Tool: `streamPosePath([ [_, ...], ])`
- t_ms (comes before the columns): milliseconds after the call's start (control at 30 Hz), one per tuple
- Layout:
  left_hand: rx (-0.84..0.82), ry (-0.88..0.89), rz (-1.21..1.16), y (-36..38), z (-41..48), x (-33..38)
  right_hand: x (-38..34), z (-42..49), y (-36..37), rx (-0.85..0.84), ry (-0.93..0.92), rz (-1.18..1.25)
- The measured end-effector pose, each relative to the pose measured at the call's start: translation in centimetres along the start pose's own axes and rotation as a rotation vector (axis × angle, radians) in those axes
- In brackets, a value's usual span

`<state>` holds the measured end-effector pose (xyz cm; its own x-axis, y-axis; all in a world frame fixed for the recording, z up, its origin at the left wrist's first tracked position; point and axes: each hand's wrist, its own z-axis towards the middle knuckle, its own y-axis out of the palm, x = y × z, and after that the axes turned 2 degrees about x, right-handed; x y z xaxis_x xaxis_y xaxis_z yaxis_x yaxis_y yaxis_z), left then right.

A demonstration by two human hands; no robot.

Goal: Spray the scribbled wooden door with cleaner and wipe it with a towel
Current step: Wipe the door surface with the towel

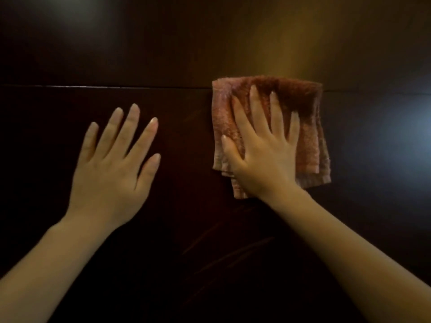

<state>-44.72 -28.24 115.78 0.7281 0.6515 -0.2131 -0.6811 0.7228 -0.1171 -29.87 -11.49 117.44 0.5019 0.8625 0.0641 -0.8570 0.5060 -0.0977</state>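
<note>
The wooden door (191,54) fills our view, our right hand (258,155) flattened with fingers spread, pinning the folded pinkish towel (303,117) against it across a panel seam, while our left hand (112,169) rests open and empty-palmed just beside.

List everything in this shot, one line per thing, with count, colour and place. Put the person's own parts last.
Wooden door: one, very dark brown and glossy, fills the whole view; a horizontal groove crosses it just above the middle.
Streak marks: several faint reddish lines, low centre on the door; whether scribble or smear cannot be told.
Towel: one, folded, pinkish orange, right of centre, flat against the door with its top edge at the groove.
Spray cleaner: none in view.
Left hand: one, bare, fingers spread, against or near the door left of the towel, holding nothing.
Right hand: one, bare, fingers spread, pressed flat on the towel.
</note>
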Motion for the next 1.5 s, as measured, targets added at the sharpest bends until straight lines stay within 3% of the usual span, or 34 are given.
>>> streamPosePath([
  [267, 0.03, 0.018, -0.031, 0.1, -0.4, -0.2, -3.3, -15.9, 1.9, -0.078, -0.171, -0.016],
  [367, 0.016, 0.035, -0.028, 0.0, -0.4, -0.3, -2.1, -13.0, 1.0, -0.107, -0.226, -0.016],
  [700, -0.022, 0.16, 0.004, -0.9, -0.1, -2.3, -4.2, 6.5, -0.6, -0.08, 0.02, -0.006],
  [800, -0.019, 0.161, -0.011, -1.0, -0.2, -2.7, -5.4, 4.8, 0.0, -0.066, 0.03, -0.012],
  [967, 0.003, 0.146, -0.048, -0.7, -0.6, -2.6, -6.2, -5.3, 1.6, -0.039, -0.071, -0.048],
  [1200, 0.0, 0.149, -0.062, -0.6, -1.0, -2.6, -8.0, -19.9, 2.4, -0.142, -0.255, -0.099],
  [1333, 0.016, 0.18, -0.065, -0.7, -1.5, -3.1, -7.4, -18.8, 1.9, -0.136, -0.275, -0.033],
  [1500, 0.003, 0.216, -0.053, -0.9, -1.6, -4.0, -8.2, -9.9, 1.9, -0.085, -0.102, -0.013],
])
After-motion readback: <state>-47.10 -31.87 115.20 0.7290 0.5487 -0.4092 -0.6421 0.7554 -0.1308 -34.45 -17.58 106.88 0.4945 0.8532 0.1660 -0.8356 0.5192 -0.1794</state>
